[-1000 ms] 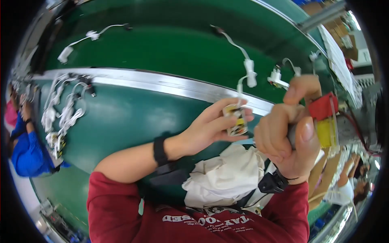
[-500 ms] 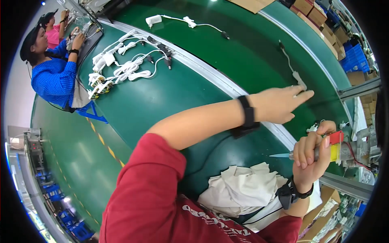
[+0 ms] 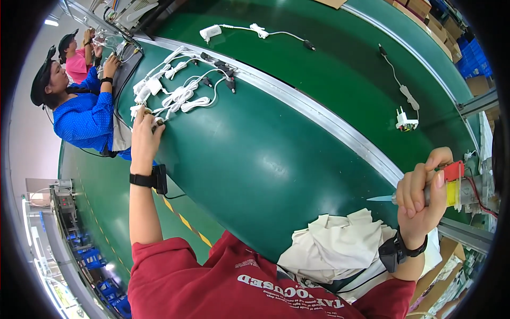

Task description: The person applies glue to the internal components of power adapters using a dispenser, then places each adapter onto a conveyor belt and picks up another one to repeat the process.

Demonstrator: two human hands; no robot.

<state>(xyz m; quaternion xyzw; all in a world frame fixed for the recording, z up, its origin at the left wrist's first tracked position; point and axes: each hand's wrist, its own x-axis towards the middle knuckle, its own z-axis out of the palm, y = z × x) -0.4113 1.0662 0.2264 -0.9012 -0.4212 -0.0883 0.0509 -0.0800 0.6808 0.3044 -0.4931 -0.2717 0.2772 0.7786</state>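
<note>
My left hand [image 3: 146, 141] reaches far left to a cluster of white power adapters [image 3: 142, 93] with bundled cords and black plugs. Its fingers and thumb close round one adapter at the near end of the cluster, mostly hidden by the hand. At the right, my right hand [image 3: 422, 189] grips a dispensing gun [image 3: 454, 186] with a yellow collar, a red piece on top and a pale blue tapered nozzle [image 3: 380, 199] pointing left. On the green belt beyond the metal rail lies a white adapter with its circuit board exposed [image 3: 407, 123], its cord stretching away.
Another white adapter [image 3: 211, 33] with a cord lies on the far belt. A metal rail [image 3: 319, 117] divides belt from worktop. Crumpled off-white cloth [image 3: 337, 247] is heaped near my right wrist. Two people sit at the far left, one in a blue top [image 3: 82, 122].
My left hand has left the belt at the right, where the open-board adapter now lies, and swung to the adapter cluster at the left. My right hand still holds the dispensing gun.
</note>
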